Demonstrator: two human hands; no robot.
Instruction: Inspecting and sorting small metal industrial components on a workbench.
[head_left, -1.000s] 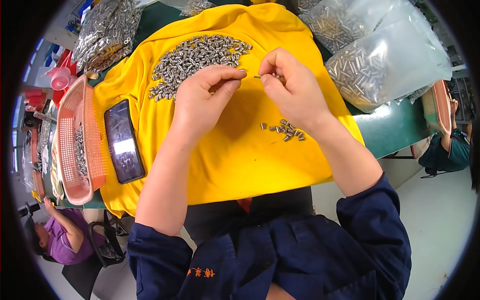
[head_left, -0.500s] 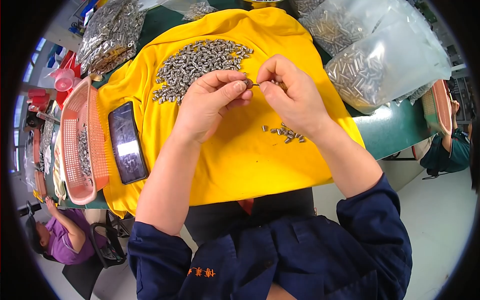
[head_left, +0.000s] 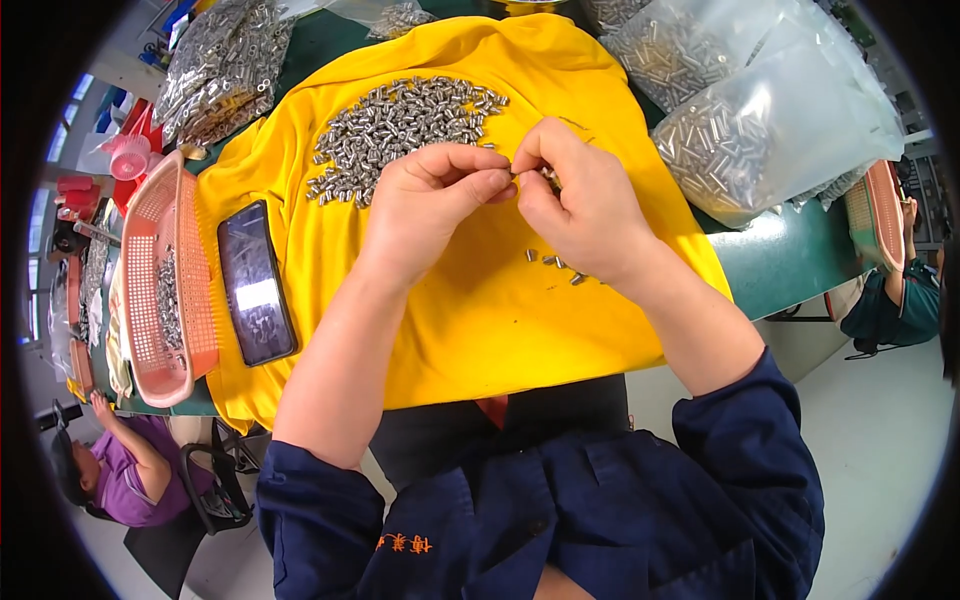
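Observation:
My left hand (head_left: 425,210) and my right hand (head_left: 585,205) meet fingertip to fingertip above a yellow cloth (head_left: 480,330). Both are closed in a pinch; what lies between the tips is too small and covered to name. Inside the curled fingers of my right hand, bits of small metal cylinders (head_left: 548,174) show. Beyond my left hand spreads a large pile of short silver metal cylinders (head_left: 410,125). A few loose cylinders (head_left: 553,261) lie under my right wrist, partly hidden by it.
A phone (head_left: 255,285) and a pink plastic basket (head_left: 155,290) with metal parts stand at left. Bags of metal parts (head_left: 225,70) sit far left, and clear bags of metal cylinders (head_left: 720,150) at right. People work at both sides, one in a purple top (head_left: 145,470).
My fingertips have come closer together, covering the thin dark piece that showed between them. My right hand has dropped slightly and now hides more of the loose cylinders.

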